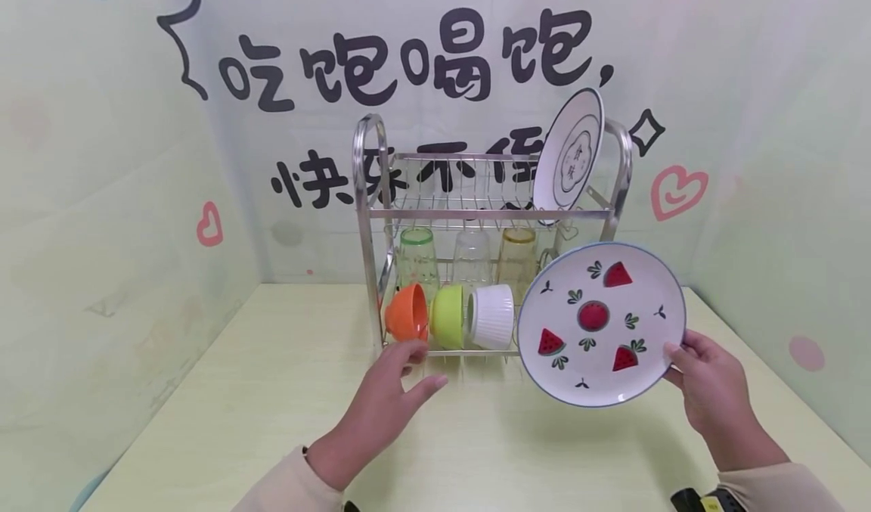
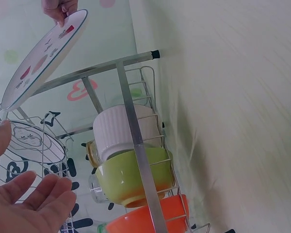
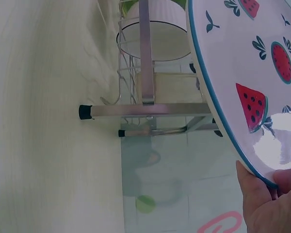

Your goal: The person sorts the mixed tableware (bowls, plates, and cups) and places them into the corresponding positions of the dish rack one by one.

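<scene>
My right hand [image 1: 714,391] pinches the right rim of a white plate [image 1: 599,300] with a blue edge and red watermelon pictures. The thumb lies on its face, the fingers behind. The plate is tilted up, its face toward me, in front of the rack's lower right. My left hand [image 1: 381,398] holds nothing; its fingers are loosely bent, thumb apart, overlapping the rack's front lower left in the head view. Closest to it is an orange bowl [image 1: 403,314]. A second white plate [image 1: 571,153] with a dark rim and lettering stands on the upper right of the metal dish rack [image 1: 476,214].
On the lower tier, a green bowl [image 1: 447,315] and a white ribbed bowl [image 1: 493,317] stand on their sides beside the orange one. Behind them are glasses with green [image 1: 417,259], clear [image 1: 472,259] and amber [image 1: 517,259] tints. Printed cloth walls enclose the table [image 1: 286,391].
</scene>
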{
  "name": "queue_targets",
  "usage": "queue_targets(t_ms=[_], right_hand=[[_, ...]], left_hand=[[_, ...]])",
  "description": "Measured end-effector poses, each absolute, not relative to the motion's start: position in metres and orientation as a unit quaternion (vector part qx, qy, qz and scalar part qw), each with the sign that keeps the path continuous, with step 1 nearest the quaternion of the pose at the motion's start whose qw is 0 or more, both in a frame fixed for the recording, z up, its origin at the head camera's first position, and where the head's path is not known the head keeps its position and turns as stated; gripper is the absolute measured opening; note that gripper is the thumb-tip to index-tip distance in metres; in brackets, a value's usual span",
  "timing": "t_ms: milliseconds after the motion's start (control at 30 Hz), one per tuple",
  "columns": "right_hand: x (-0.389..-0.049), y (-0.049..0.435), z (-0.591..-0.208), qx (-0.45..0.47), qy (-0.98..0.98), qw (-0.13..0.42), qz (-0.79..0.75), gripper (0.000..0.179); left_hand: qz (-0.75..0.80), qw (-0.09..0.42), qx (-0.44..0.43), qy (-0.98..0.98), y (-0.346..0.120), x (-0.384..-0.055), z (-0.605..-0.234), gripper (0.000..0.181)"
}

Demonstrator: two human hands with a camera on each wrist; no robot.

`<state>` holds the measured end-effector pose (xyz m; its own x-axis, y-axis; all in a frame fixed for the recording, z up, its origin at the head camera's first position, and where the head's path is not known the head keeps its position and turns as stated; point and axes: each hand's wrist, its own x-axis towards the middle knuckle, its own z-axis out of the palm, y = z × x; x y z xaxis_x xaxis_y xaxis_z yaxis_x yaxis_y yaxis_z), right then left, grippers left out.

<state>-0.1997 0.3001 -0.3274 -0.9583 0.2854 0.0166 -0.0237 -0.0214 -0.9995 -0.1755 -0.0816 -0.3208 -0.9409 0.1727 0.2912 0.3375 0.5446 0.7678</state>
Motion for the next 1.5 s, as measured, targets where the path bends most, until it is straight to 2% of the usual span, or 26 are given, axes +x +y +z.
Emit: queue_targets(t_ms=[400, 933, 1500], right_hand=[[-0.206, 0.258, -0.317, -0.136, -0.739, 0.092, 0.654, 0.050], [-0.214, 0.213, -0.311, -0.097, -0.740, 0.079, 0.661, 0.043], [-0.220, 0.185, -0.309, -0.076, -0.746, 0.076, 0.657, 0.041]], left_hand=[[-0.514, 0.054, -0.150, -0.843, -0.075, -0.182, -0.314, 0.041], [-0.576, 0.024, -0.107, -0.810, -0.072, -0.195, -0.314, 0.041], [-0.567, 0.030, -0.052, -0.822, -0.076, -0.201, -0.316, 0.032]])
